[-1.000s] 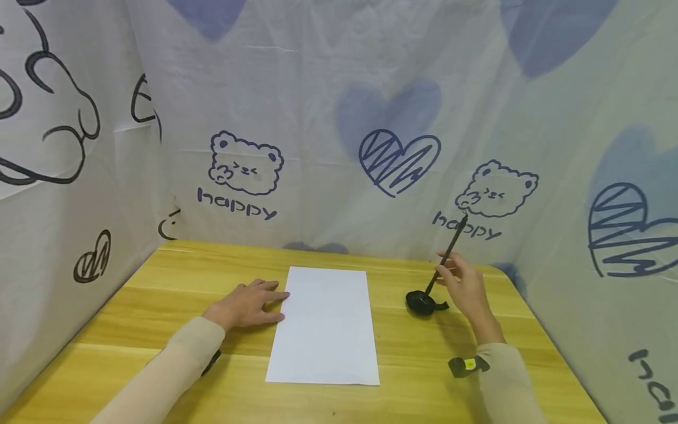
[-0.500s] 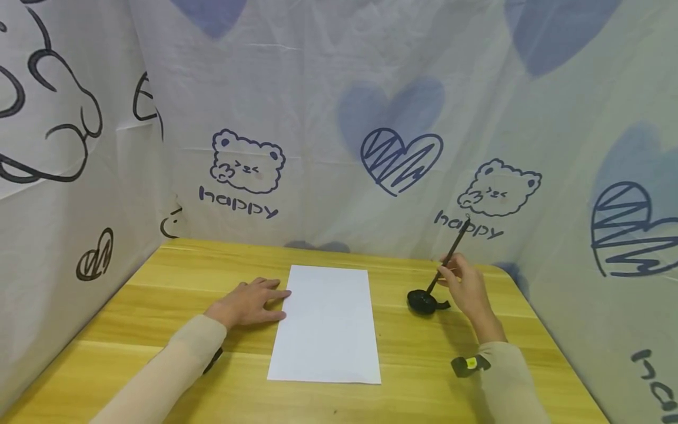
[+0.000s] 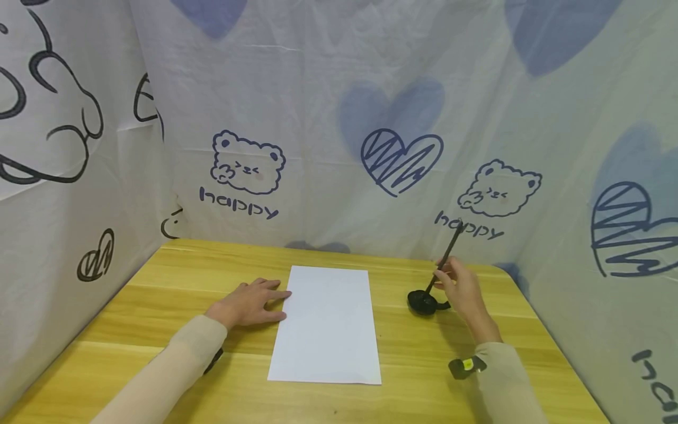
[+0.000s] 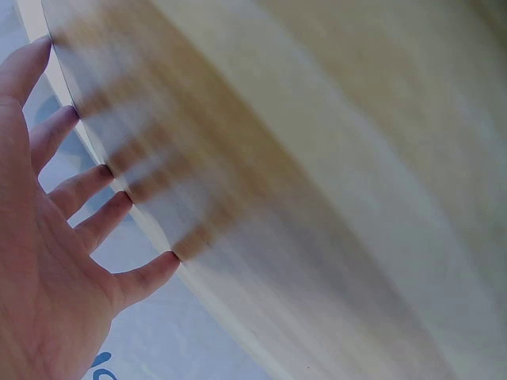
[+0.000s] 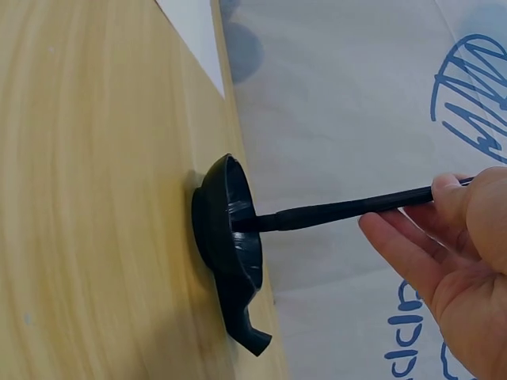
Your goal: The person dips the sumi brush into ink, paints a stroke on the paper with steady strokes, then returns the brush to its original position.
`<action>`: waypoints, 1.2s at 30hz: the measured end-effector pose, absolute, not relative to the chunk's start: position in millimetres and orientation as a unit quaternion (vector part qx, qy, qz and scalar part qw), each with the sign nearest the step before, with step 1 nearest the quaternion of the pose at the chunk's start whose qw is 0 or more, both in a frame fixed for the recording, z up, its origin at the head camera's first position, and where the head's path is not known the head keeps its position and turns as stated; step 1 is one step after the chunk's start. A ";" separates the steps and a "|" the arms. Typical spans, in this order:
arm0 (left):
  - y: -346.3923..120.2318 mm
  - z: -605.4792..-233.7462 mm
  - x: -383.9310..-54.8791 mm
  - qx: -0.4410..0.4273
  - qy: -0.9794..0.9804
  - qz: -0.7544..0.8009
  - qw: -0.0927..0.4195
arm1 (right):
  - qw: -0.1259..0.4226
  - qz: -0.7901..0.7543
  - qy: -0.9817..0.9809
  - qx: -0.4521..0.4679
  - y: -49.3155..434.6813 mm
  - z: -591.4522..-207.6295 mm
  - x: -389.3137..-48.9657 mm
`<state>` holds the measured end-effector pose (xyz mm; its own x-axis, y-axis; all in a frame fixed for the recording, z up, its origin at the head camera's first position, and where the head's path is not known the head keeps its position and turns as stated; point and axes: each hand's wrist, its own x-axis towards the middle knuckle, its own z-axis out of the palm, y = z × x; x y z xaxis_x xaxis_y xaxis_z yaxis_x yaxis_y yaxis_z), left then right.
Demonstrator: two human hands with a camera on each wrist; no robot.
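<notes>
A dark writing brush (image 3: 447, 254) is pinched between the thumb and fingers of my right hand (image 3: 465, 291). Its lower end is inside a small black ink dish (image 3: 422, 302) with a curved handle, and the right wrist view shows the brush (image 5: 333, 212) slanting into the dish (image 5: 214, 229). The bristles are hidden within the bowl. My left hand (image 3: 249, 303) rests with spread fingers at the left edge of a blank white sheet of paper (image 3: 325, 330). In the left wrist view the fingertips of the left hand (image 4: 71, 229) touch the surface.
The yellow wood-grain table (image 3: 418, 377) bears the paper in the middle and the dish to the right. White cloth (image 3: 318, 118) printed with hearts and bears hangs behind and on both sides of the table.
The brush's upper end has tipped slightly left, and my right hand has shifted a little left with it. The left hand, paper and dish look unmoved over the last half second.
</notes>
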<state>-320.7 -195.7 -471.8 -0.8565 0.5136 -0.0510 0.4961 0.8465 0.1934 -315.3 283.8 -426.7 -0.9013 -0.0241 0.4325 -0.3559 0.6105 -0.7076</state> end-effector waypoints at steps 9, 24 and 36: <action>-196.8 -472.6 -321.3 0.263 0.960 0.084 0.044 | 0.179 0.420 -0.883 0.107 285.3 -429.6 -314.1; -196.0 -469.9 -320.0 0.264 0.959 0.086 0.048 | 0.231 0.387 -0.887 0.106 288.1 -425.5 -316.0; -196.1 -471.5 -320.2 0.265 0.959 0.089 0.045 | 0.236 0.369 -0.893 0.105 294.2 -426.2 -314.5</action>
<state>-320.2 -196.1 -471.5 -0.8560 0.5155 -0.0387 0.4996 0.8443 0.1937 -314.5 294.2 -426.2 -0.8665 -0.0126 0.4990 -0.3611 0.7058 -0.6094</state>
